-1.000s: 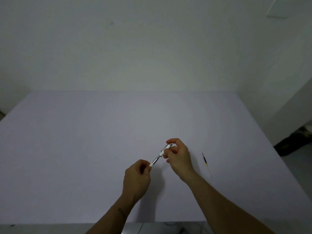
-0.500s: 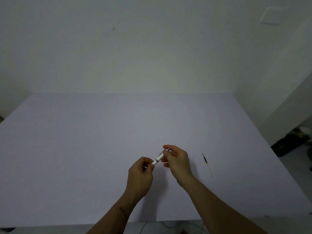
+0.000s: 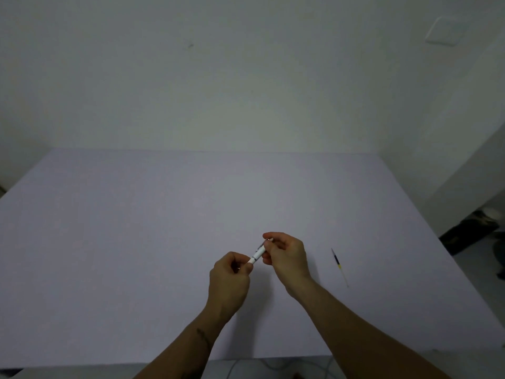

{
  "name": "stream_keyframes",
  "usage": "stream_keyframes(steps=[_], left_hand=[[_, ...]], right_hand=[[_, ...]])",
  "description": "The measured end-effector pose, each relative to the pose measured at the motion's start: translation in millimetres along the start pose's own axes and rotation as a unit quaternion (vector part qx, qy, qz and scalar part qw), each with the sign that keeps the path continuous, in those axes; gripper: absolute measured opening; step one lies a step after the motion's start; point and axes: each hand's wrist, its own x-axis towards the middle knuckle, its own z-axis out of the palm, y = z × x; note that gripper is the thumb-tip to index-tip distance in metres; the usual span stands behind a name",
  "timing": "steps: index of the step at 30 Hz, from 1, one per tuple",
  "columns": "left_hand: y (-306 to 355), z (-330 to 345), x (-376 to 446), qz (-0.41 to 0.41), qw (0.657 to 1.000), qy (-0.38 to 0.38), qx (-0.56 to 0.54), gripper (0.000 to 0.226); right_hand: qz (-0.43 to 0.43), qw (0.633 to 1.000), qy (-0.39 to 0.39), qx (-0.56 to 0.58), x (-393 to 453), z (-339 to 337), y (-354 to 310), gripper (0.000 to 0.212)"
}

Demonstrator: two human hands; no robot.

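Note:
A white pen (image 3: 258, 252) with a dark band is held slantwise above the pale table (image 3: 136, 228), between both hands. My left hand (image 3: 229, 280) pinches its lower end with curled fingers. My right hand (image 3: 287, 254) grips the upper end, fingers curled round it. Most of the pen is hidden inside the two hands. A thin pen refill (image 3: 338, 265), dark and yellow near its tip, lies on the table to the right of my right hand.
The table's near edge (image 3: 246, 363) runs below my forearms, and its right edge slants past the refill. A white wall stands behind the table. Dark objects (image 3: 464, 233) sit on the floor at the right.
The two hands have come closer together along the pen, so less of it shows between them. The camera has tilted slightly.

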Motion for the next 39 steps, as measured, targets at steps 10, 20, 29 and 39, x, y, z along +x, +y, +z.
stream_keyframes(steps=[10,20,29,39], left_hand=[[-10,13,6,0.014,0.993,-0.071,0.095,0.010],[-17,78,26,-0.069,0.981,-0.046,0.175,0.015],[-25,119,39,-0.099,0.965,-0.012,0.243,0.007],[-23,134,38,-0.097,0.951,0.037,0.291,0.014]], right_hand=[[0.025,0.997,-0.036,-0.070,10,-18,-1,0.020],[0.057,0.971,-0.062,-0.225,30,-84,12,0.034],[0.119,0.935,-0.164,-0.291,51,-144,35,0.037],[0.113,0.928,-0.199,-0.294,73,-168,35,0.037]])
